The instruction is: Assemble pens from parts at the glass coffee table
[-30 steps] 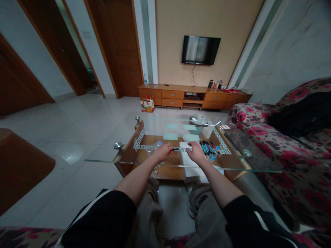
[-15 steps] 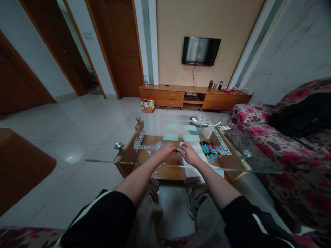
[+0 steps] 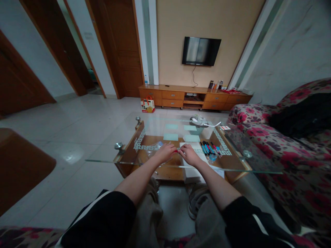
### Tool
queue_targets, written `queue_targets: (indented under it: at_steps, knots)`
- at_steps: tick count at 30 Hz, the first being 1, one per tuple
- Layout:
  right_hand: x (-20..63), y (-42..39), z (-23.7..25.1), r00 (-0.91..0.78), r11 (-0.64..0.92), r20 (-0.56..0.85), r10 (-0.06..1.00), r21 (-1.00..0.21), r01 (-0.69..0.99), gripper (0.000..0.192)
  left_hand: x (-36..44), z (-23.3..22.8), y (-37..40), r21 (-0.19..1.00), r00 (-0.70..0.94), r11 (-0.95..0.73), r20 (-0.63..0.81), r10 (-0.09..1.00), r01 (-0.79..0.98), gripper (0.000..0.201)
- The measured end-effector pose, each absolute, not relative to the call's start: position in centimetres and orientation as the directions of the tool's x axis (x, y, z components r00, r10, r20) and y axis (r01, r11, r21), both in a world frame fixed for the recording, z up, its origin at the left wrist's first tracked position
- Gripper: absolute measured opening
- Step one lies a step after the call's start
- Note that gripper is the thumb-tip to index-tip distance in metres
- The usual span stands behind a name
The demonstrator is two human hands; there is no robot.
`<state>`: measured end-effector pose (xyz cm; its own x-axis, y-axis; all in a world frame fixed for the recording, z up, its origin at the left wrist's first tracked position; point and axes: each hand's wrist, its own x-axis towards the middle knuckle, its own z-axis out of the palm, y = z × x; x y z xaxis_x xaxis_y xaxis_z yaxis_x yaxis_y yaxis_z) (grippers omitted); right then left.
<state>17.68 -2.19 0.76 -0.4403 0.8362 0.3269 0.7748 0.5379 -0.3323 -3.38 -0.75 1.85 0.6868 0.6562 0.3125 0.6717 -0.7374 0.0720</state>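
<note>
My left hand [image 3: 165,152] and my right hand [image 3: 189,154] meet over the near part of the glass coffee table [image 3: 144,161]. Between their fingertips is a small pen with a red end [image 3: 176,151]; both hands pinch it. Under my right hand lies a white sheet or pad [image 3: 192,172]. To the right of it lies a row of several coloured pens [image 3: 208,147]. A clear plastic bag [image 3: 152,145] lies behind my left hand.
Pale green sticky notes [image 3: 170,136] and a bowl with wrappers [image 3: 198,121] sit farther back on the table. A floral sofa [image 3: 289,151] runs along the right. A wooden TV cabinet [image 3: 193,96] and wall TV [image 3: 201,50] stand at the far wall.
My right hand moved left off the white sheet and joined my left hand at the pen. The left hand stayed in place holding the pen.
</note>
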Motion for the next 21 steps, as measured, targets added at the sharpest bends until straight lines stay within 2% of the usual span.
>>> queue_targets:
  at_steps: [21]
  knots:
    - [17.88, -1.80, 0.78, -0.429, 0.558, 0.375, 0.822, -0.376, 0.740, 0.019, -3.34, 1.65, -0.70, 0.041, 0.690, -0.722, 0.262, 0.675, 0.691, 0.022]
